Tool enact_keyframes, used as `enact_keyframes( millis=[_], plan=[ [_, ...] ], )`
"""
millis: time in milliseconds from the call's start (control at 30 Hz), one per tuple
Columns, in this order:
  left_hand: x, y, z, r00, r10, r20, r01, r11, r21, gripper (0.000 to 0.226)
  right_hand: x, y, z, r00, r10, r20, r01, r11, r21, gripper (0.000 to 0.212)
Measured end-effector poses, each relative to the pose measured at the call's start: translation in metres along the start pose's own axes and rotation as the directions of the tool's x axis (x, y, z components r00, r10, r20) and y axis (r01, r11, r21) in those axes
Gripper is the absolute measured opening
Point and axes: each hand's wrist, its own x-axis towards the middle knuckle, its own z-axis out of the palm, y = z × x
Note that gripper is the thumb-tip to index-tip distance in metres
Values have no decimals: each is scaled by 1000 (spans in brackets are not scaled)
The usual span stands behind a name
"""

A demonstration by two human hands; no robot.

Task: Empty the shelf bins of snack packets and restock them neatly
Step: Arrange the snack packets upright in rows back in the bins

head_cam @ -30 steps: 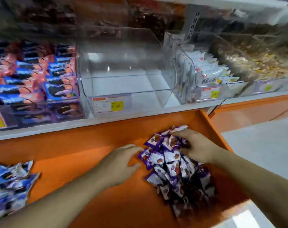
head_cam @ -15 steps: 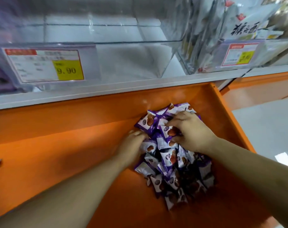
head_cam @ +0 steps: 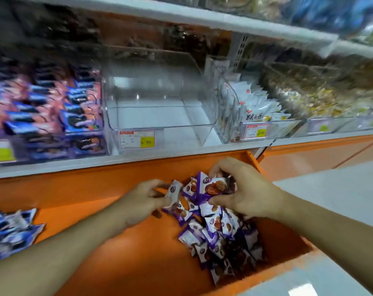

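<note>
A heap of small purple-and-white snack packets (head_cam: pixel 222 238) lies on the orange ledge (head_cam: pixel 100 212) below the shelf. My right hand (head_cam: pixel 243 189) grips a bunch of these packets (head_cam: pixel 211 186), lifted just above the heap. My left hand (head_cam: pixel 143 199) pinches one white-and-purple packet (head_cam: pixel 174 192) at the left side of that bunch. Straight above, on the shelf, stands an empty clear plastic bin (head_cam: pixel 158 101) with a price tag (head_cam: pixel 137 139) on its front.
Left of the empty bin is a bin of blue-and-pink packets (head_cam: pixel 53 110). To its right are a bin of white packets (head_cam: pixel 254 105) and a bin of yellowish snacks (head_cam: pixel 309 97). Blue packets (head_cam: pixel 10 229) lie on the ledge at far left. Grey floor (head_cam: pixel 341 193) is at right.
Both hands have closed on packets and lifted a bunch off the top of the heap. The camera has pulled back and tilted up, showing the shelf bins again.
</note>
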Motion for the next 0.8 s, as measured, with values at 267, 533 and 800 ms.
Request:
enact_keyframes(
  millis=[267,533,800],
  plan=[
    [-136,117,-22,983,183,27,-149,868,-473,27,-47,-130,-61,957,-69,-283,106,988,116,44],
    [-230,126,-58,904,337,-263,-386,908,-163,19,-62,-236,-42,954,-90,-285,204,894,400,44],
    [-250,107,-70,835,310,-454,-428,885,-182,27,-71,-255,-49,962,-93,-256,214,841,498,25]
  ],
)
